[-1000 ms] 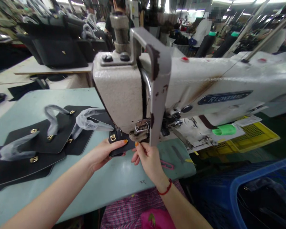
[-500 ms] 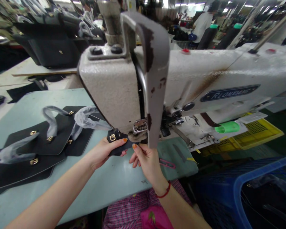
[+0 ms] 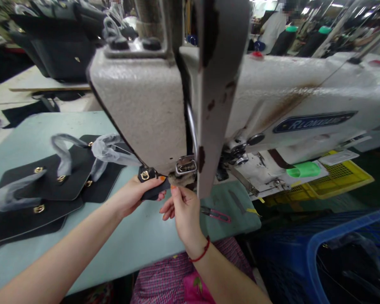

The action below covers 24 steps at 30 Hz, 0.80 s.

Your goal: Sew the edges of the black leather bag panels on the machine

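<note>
A black bag panel [image 3: 156, 192] with a gold metal fitting lies at the sewing machine's [image 3: 139, 109] head, partly hidden under it. My left hand [image 3: 133, 192] grips the panel, thumb on top and fingers below. At the panel's right edge my right hand [image 3: 185, 211] is closed in a pinch of thumb and forefinger. What is between those fingertips is too small to make out. The plastic-wrapped handle [image 3: 106, 154] reaches from the left toward the held panel. Beside my right hand lie pink-handled thread snips [image 3: 220, 215].
More black bag panels [image 3: 44, 177] with wrapped handles overlap on the pale green table [image 3: 114, 240] at left. A blue basket [image 3: 312, 253] holding dark pieces stands at lower right, a yellow crate [image 3: 345, 175] behind it. A black bag [image 3: 66, 55] stands back left.
My view has come closer to the machine head. My right hand has shifted slightly left, uncovering more of the snips. The left hand still grips the panel.
</note>
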Each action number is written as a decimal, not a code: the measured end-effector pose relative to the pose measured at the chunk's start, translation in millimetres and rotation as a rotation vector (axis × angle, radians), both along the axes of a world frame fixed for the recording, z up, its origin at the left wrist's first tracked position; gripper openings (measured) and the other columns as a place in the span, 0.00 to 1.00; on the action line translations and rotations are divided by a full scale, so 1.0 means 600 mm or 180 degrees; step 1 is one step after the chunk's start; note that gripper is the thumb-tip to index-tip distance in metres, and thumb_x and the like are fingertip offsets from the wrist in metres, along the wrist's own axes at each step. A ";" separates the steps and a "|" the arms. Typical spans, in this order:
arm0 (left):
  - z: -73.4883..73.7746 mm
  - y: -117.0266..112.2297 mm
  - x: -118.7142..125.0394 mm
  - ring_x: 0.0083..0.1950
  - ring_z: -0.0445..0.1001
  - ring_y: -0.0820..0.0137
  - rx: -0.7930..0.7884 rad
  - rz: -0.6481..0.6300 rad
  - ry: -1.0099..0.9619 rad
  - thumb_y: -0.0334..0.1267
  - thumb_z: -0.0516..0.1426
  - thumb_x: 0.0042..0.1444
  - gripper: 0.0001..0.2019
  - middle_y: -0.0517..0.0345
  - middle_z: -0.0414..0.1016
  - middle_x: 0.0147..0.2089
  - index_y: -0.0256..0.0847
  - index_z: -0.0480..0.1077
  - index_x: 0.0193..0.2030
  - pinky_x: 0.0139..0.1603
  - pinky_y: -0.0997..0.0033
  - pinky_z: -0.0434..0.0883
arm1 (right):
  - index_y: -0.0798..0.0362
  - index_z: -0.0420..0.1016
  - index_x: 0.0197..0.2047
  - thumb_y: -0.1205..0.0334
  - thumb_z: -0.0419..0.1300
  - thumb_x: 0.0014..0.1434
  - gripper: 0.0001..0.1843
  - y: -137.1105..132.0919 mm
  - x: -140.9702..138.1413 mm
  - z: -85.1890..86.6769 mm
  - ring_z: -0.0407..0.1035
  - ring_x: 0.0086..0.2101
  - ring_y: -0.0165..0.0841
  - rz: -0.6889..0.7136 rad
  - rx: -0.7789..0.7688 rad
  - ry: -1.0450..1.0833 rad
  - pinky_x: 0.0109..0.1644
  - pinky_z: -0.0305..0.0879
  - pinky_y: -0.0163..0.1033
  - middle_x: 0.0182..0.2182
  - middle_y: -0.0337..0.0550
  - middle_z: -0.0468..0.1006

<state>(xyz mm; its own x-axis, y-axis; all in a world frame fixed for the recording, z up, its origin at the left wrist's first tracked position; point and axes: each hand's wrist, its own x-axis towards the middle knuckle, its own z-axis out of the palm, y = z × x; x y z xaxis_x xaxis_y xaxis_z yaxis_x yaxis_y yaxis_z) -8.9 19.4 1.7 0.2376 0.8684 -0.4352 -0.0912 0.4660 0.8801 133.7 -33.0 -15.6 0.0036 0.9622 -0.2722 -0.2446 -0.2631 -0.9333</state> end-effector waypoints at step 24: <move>-0.011 -0.102 0.098 0.35 0.74 0.68 0.0279 0.1959 -0.0168 0.44 0.67 0.46 0.13 0.56 0.79 0.33 0.36 0.76 0.32 0.40 0.71 0.72 | 0.53 0.63 0.16 0.46 0.54 0.62 0.27 0.003 0.031 0.014 0.51 0.10 0.22 0.0072 0.0095 -0.0112 0.16 0.49 0.29 0.09 0.34 0.64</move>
